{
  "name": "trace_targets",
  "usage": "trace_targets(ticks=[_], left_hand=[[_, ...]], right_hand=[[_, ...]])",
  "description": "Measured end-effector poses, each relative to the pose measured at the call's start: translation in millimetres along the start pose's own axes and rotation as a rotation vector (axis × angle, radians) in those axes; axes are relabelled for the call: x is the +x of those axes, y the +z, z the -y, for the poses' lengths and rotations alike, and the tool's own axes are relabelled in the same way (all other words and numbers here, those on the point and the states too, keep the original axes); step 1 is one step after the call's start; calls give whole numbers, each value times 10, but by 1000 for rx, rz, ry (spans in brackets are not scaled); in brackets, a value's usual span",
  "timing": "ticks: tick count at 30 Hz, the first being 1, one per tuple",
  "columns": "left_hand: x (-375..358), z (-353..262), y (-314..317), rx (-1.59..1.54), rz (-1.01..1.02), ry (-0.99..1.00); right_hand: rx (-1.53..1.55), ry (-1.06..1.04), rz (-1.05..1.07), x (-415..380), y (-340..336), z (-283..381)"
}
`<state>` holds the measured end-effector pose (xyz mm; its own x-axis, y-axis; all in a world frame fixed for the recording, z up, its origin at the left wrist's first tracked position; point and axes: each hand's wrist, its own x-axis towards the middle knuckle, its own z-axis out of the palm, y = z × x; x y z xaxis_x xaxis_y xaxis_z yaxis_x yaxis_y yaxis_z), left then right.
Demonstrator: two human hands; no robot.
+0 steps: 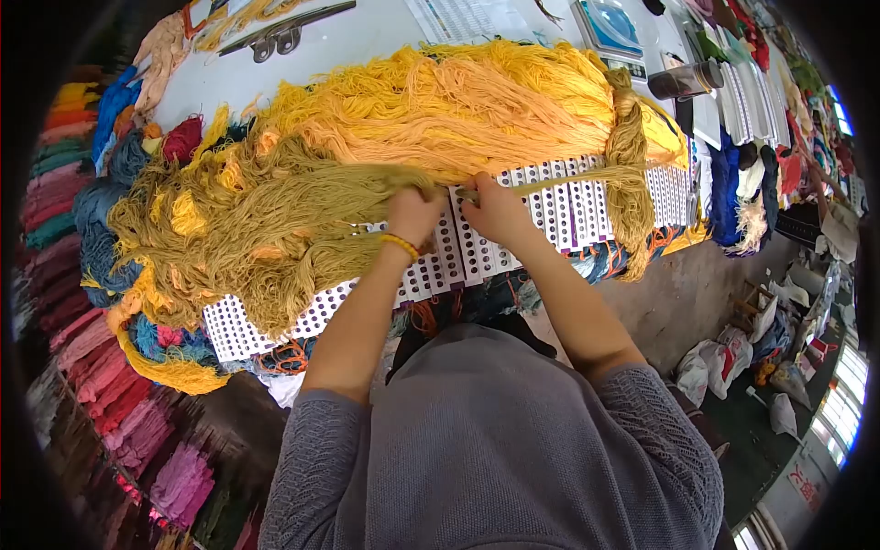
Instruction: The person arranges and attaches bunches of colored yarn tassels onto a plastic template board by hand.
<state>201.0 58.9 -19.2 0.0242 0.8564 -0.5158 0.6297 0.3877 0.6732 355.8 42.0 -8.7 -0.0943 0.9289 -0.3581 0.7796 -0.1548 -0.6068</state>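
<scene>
My left hand (414,218), with a yellow bracelet at the wrist, is closed on the right end of a thick bundle of olive-green yarn (312,197). Close beside it, my right hand (490,213) is closed on a thinner olive strand that runs right to a hanging olive skein (627,151). Both hands are above white cards with rows of holes (559,197). Behind them lies a large heap of yellow and peach yarn (458,101). The fingertips are partly hidden by the yarn.
At the back are a metal clip (275,38), a printed sheet (467,20), a blue-topped scale (607,26) and a dark cylindrical container (686,81). Coloured skeins (124,376) fill the left side. Plastic bags (720,359) lie on the floor at right.
</scene>
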Motion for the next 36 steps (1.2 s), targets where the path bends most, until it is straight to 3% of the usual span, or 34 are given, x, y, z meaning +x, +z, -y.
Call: trace_targets(ticks=[5,6,8,10,13,15,17,18,21,23,24,27,28,30,34,36], left_hand=[[23,297,-116,59,33,99],[31,333,-123,-56,71,122],[50,322,-123,-169,114,150],[45,272,-148,-270,173,22],[-23,88,-125,-7,34,14],[-33,169,-24,-1,33,-6],[-72,293,64,-421,-18,149],[-100,304,51,-420,-17,148],[-345,66,-134,-1163,410,-136],[-384,137,-145,-1421,699,-20],[-379,121,-151,-1369,720,-33],[-334,-52,-61,-1153,514,-288],[-282,-8,-21,-1154,513,-287],[-241,31,54,-1247,559,-242],[-292,220,90,-956,190,-249],[-368,206,49,-1064,122,-271]], right_hand=[[28,-20,-24,7,73,-65],[27,61,80,13,17,-31],[33,64,68,4,-3,-33],[37,61,66,-8,5,-37],[91,47,39,-23,43,-86],[157,-22,-38,-41,67,-121],[182,-26,-62,-60,98,-148],[206,-32,-84,-72,122,-164],[132,-139,-227,-74,246,-246],[178,-134,-240,-63,259,-291],[226,-132,-247,-71,263,-296],[291,-115,-300,-186,198,-184],[163,-294,-317,-221,249,-200],[-39,-350,-306,-261,164,-78],[-246,-266,-252,-102,123,40],[-258,-248,-235,-46,164,11]])
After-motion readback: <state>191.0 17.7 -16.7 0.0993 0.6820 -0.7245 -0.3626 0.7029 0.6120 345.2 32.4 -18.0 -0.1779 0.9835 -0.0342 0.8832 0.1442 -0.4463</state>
